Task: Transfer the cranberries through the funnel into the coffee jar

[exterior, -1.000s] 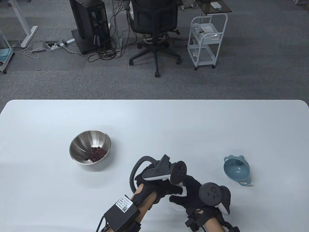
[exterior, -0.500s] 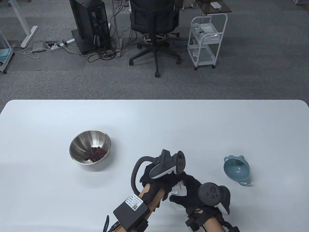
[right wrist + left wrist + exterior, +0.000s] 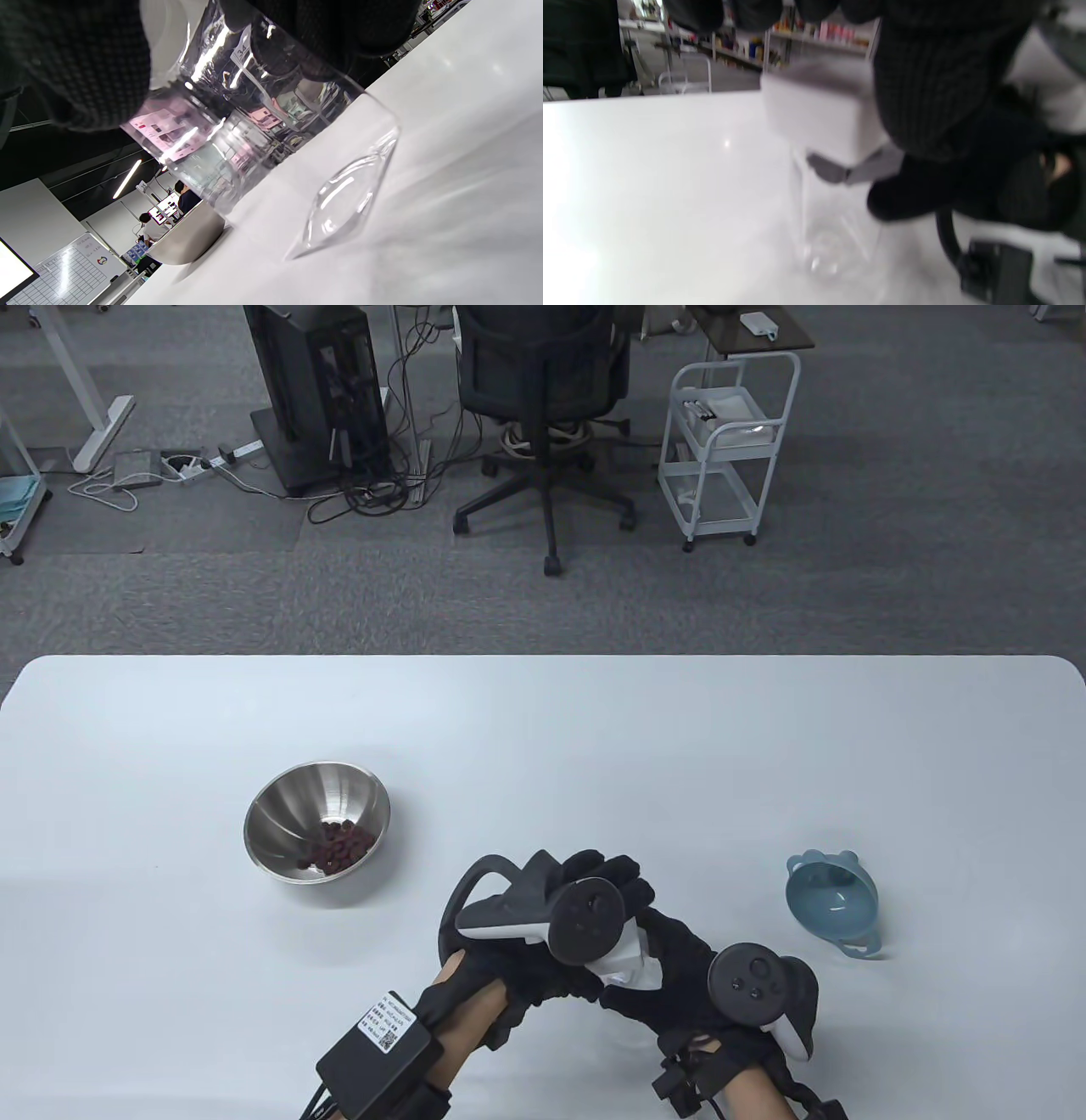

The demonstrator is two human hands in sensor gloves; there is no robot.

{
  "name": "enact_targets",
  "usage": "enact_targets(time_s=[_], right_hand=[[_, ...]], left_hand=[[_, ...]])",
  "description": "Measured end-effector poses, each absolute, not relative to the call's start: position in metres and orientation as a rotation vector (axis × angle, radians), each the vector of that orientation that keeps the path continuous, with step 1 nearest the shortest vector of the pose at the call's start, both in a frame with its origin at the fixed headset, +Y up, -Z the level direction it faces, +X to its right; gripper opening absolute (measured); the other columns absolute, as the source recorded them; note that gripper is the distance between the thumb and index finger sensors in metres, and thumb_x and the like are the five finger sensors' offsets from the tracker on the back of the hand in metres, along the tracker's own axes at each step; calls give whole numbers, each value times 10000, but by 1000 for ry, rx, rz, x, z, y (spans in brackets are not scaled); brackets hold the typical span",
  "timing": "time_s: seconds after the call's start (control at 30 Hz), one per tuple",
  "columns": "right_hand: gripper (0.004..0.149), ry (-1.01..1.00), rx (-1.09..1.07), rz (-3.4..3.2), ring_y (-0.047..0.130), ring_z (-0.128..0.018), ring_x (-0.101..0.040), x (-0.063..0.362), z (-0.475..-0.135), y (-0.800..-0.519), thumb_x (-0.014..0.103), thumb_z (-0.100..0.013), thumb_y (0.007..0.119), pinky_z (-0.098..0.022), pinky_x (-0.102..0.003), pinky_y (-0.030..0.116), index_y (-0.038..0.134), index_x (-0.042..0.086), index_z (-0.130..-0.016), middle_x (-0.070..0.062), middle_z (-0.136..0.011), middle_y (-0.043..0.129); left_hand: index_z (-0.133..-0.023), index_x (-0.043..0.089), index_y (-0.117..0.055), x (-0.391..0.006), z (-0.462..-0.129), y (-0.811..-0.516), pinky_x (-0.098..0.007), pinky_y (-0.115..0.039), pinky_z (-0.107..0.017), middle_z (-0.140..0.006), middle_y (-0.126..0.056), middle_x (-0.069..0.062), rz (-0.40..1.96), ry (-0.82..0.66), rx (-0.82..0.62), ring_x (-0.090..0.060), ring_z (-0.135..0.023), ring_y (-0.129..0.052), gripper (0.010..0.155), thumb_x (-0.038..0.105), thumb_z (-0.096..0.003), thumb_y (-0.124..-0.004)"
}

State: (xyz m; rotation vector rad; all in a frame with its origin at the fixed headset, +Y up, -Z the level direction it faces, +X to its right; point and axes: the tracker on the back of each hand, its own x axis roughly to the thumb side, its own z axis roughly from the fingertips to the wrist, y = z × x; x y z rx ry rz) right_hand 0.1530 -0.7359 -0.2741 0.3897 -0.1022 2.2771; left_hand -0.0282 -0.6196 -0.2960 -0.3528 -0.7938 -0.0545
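A clear coffee jar (image 3: 263, 127) with a white lid (image 3: 629, 963) stands on the table near the front middle. My left hand (image 3: 604, 884) lies over the top and grips the lid (image 3: 818, 114). My right hand (image 3: 670, 963) grips the jar's glass body (image 3: 835, 228) from the right. A steel bowl (image 3: 316, 819) with dark red cranberries (image 3: 338, 848) stands to the left of the hands. A blue funnel (image 3: 833, 903) lies on the table to the right. The jar looks empty.
The white table (image 3: 543, 729) runs wide behind the hands. The bowl also shows in the right wrist view (image 3: 191, 241), beyond the jar. An office chair (image 3: 543, 398) and a white cart (image 3: 728, 441) stand on the floor past the far edge.
My left hand has turned on the lid: its tracker now faces up and the forearm has swung left. The right hand stays around the jar. Bowl and funnel have not moved.
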Motion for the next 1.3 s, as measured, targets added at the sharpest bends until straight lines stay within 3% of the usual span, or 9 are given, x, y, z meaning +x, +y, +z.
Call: enact_targets(time_s=[0.1, 0.23, 0.4, 0.57, 0.73, 1.2, 1.3], right_hand=[[919, -105, 398, 2260, 842, -844, -381, 153, -274, -735, 542, -325, 993, -605, -480, 712, 547, 96, -993, -135, -988, 751], [916, -106, 407, 2253, 845, -841, -384, 155, -274, -735, 536, -323, 999, -603, -481, 714, 552, 96, -991, -138, -986, 755], [913, -108, 432, 2254, 844, -845, -380, 154, -273, -734, 535, -324, 996, -603, -481, 715, 551, 98, -992, -136, -989, 754], [915, -108, 433, 2267, 845, -843, -383, 153, -273, -734, 533, -322, 997, -603, -482, 714, 553, 96, -992, -136, -989, 753], [914, -181, 408, 2293, 845, -845, -376, 154, -272, -732, 544, -328, 990, -599, -475, 721, 547, 100, -993, -131, -991, 751], [917, -265, 359, 2334, 853, -834, -378, 154, -270, -732, 555, -329, 981, -591, -472, 728, 547, 91, -990, -141, -983, 754], [918, -239, 338, 2287, 851, -834, -382, 157, -271, -735, 552, -331, 983, -591, -475, 727, 546, 88, -991, -145, -983, 753]], left_hand=[[-1087, 371, -262, -22, -296, -627, -563, -499, -803, -1187, -187, -5, -131, -798, -379, -384, -1149, -371, 1009, 419, -359, -959], [-1071, 390, -280, -16, -297, -628, -480, -643, -755, -1181, -208, 1, -137, -805, -345, -327, -1085, -652, 985, 368, -366, -969], [-1063, 420, -365, -16, -303, -626, -387, -743, -662, -1183, -311, 32, -132, -798, -339, -266, -930, -825, 980, 449, -302, -982], [-1073, 355, -544, -19, -307, -624, -352, -813, -567, -1149, -609, -17, -122, -766, -266, -209, -712, -977, 933, 617, -270, -940], [-1066, 213, -643, -26, -307, -624, -425, -806, -585, -1038, -743, -110, -50, -720, -197, -233, -694, -978, 911, 715, -333, -846], [-967, 171, -792, -32, -293, -612, -403, -864, -506, -810, -906, -106, -39, -511, -20, -141, -448, -1020, 936, 856, -338, -687], [-995, 175, -762, -41, -294, -604, -423, -843, -543, -860, -876, -108, 13, -498, -26, -168, -514, -1016, 930, 840, -347, -702]])
